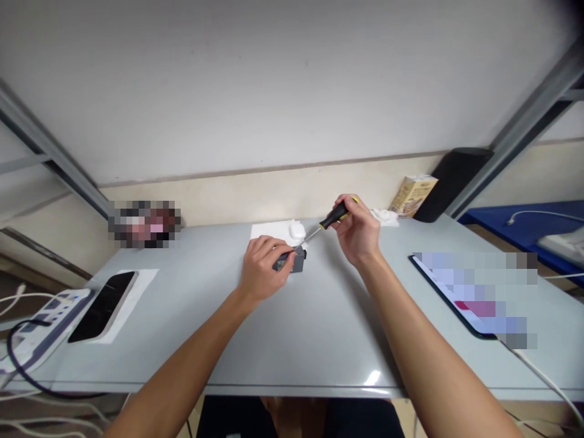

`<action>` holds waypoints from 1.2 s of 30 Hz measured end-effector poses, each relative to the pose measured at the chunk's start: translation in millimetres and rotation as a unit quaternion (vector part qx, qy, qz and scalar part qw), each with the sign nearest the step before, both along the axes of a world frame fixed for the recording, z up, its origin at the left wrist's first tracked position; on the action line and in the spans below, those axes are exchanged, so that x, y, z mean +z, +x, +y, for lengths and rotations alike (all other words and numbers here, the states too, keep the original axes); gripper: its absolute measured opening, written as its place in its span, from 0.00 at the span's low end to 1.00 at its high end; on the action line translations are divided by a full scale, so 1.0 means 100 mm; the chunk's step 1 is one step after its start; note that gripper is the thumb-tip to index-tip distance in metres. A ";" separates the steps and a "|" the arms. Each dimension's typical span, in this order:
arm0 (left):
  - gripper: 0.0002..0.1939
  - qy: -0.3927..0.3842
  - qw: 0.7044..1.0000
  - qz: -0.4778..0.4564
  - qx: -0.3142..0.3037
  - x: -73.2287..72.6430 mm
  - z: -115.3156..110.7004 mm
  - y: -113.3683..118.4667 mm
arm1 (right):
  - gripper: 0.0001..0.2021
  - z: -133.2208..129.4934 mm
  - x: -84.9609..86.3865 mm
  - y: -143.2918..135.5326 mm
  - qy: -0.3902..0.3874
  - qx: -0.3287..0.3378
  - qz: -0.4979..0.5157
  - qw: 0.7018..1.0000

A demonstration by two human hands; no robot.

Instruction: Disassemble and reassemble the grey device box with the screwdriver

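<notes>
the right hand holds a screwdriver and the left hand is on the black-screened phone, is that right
Not quite: the head view shows the left hand on the small grey box, while the black-screened phone lies apart, beside the power strip. The right hand does hold the screwdriver.

On my feed I see a screwdriver (335, 215), metal-shafted with a plastic grip; below it, a smooth, glossy tabletop (319, 328); left of it, a smooth plastic case (297, 230); right, a paperboard carton (412, 197).

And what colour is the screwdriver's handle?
The handle is black and yellow, best in the head view.
</notes>
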State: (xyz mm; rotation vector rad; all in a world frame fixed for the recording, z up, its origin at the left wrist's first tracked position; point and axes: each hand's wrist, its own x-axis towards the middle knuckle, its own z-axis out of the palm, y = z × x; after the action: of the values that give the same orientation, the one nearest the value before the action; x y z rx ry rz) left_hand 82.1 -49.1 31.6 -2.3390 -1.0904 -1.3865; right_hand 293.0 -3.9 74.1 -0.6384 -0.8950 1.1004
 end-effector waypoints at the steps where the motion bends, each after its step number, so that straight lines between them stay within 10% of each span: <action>1: 0.05 -0.004 1.000 -0.001 0.003 0.00 0.00 0.00 | 0.11 0.00 0.00 0.00 0.001 -0.002 -0.003 1.000; 36: 0.05 -0.074 0.995 0.025 -0.070 -0.10 0.06 -0.03 | 0.15 -0.15 0.13 -0.02 0.083 -0.003 -0.134 0.987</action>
State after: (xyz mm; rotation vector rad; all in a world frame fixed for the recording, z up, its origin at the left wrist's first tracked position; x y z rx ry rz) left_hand 78.7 -43.6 21.4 -2.5850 -1.0672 -1.3254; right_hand 291.0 -19.2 87.4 -0.6586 -1.2029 0.9358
